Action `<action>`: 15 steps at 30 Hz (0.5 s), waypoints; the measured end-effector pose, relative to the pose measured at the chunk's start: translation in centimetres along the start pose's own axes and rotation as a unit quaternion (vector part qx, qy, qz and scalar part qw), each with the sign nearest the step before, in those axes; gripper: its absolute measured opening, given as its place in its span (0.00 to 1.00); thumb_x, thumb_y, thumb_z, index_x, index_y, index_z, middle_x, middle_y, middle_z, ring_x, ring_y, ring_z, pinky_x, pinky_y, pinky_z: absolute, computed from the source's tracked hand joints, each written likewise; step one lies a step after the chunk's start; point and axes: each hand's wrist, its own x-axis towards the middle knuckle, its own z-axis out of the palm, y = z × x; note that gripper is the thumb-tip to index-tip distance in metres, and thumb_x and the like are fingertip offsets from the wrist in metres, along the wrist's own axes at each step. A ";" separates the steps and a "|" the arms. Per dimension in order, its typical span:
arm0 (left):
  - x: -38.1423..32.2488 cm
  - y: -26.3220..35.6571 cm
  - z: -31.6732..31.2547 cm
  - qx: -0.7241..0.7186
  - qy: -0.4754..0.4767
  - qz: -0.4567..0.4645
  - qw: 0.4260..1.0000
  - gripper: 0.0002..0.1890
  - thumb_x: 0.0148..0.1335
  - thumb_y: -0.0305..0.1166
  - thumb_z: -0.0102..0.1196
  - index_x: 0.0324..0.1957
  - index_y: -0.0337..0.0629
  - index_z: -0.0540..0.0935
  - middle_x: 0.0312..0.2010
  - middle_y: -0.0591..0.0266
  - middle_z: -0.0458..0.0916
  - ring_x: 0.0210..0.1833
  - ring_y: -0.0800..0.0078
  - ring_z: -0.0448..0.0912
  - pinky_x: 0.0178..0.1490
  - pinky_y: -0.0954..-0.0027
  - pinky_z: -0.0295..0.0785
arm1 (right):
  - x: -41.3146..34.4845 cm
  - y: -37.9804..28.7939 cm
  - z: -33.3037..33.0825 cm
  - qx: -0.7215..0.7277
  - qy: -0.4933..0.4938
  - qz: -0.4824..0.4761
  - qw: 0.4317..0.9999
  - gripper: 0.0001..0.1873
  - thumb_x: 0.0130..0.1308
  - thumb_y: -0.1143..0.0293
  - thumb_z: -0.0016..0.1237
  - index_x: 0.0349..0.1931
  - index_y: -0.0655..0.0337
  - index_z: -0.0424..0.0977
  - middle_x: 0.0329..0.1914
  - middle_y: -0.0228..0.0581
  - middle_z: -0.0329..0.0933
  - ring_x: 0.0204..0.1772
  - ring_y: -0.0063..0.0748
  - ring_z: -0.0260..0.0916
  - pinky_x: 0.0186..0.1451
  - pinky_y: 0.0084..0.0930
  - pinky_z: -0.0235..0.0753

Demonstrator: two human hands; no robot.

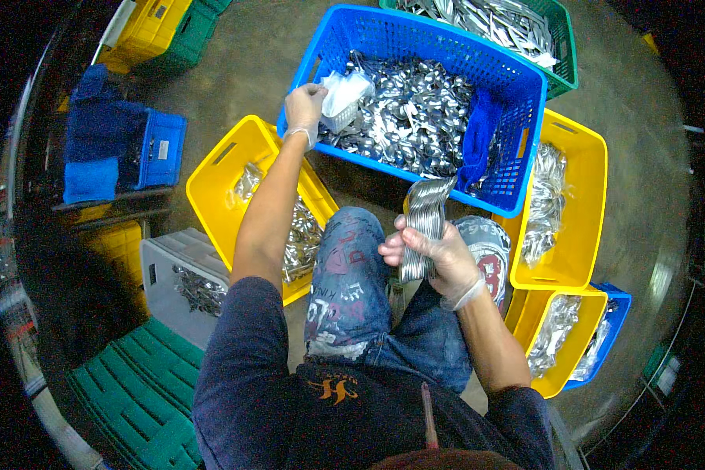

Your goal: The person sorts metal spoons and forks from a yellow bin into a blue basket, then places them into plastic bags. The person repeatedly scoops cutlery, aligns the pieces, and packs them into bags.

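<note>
My left hand (305,110), in a clear glove, has its fingertips pinched at the edge of a pile of thin plastic bags (346,91). The pile lies on a small white basket (342,119) inside a large blue perforated crate (423,32). Loose metal spoons (411,111) fill much of that crate, and a blue cloth (479,138) hangs at their right. Above my right knee, my right hand (446,258), also gloved, grips a neat stack of nested metal cutlery (424,229). Its curved ends point up towards the crate's near rim.
Yellow crates (214,170) with bagged and loose cutlery stand left; others (584,205) stand right, near a blue crate (617,335). Behind is a green crate (567,64) of cutlery. A grey crate (176,249) and green ribbed plastic surface (147,388) are at lower left.
</note>
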 end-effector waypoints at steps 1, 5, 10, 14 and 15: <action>-0.9 1.3 -1.5 -0.022 0.003 -0.013 1.000 0.12 0.56 0.38 0.62 0.36 0.42 0.87 0.35 0.46 0.85 0.41 0.50 0.83 0.46 0.58 0.75 | 0.1 0.1 0.2 0.003 0.008 -0.010 1.000 0.16 0.66 0.69 0.55 0.49 0.66 0.71 0.43 0.50 0.81 0.44 0.40 0.82 0.47 0.33 0.85; -6.7 7.1 -6.8 -0.096 0.060 0.147 0.983 0.09 0.62 0.34 0.58 0.36 0.40 0.87 0.34 0.50 0.84 0.40 0.53 0.82 0.46 0.60 0.74 | 0.3 0.2 0.6 -0.003 0.043 -0.065 0.997 0.14 0.67 0.71 0.53 0.49 0.68 0.71 0.44 0.51 0.81 0.44 0.40 0.82 0.46 0.32 0.85; -22.3 14.5 -12.9 -0.015 -0.064 0.378 0.923 0.07 0.61 0.30 0.59 0.39 0.41 0.85 0.39 0.55 0.81 0.40 0.55 0.78 0.47 0.62 0.73 | 0.1 0.3 1.0 0.005 0.026 -0.148 0.989 0.15 0.67 0.67 0.55 0.49 0.64 0.73 0.43 0.43 0.81 0.42 0.35 0.81 0.45 0.31 0.83; -29.9 15.1 -15.9 -0.142 -0.079 0.290 0.943 0.12 0.59 0.32 0.62 0.45 0.43 0.84 0.45 0.57 0.79 0.46 0.60 0.77 0.51 0.64 0.74 | -2.9 1.0 2.0 0.000 0.042 -0.191 0.981 0.15 0.60 0.73 0.60 0.47 0.62 0.75 0.41 0.35 0.81 0.42 0.27 0.79 0.44 0.26 0.78; -31.1 14.2 -16.5 -0.267 -0.151 0.095 0.947 0.27 0.60 0.41 0.63 0.59 0.42 0.75 0.52 0.53 0.76 0.53 0.62 0.76 0.54 0.62 0.73 | -4.2 1.2 2.4 0.002 0.035 -0.180 0.983 0.16 0.58 0.74 0.61 0.47 0.62 0.75 0.41 0.36 0.81 0.42 0.28 0.79 0.45 0.26 0.78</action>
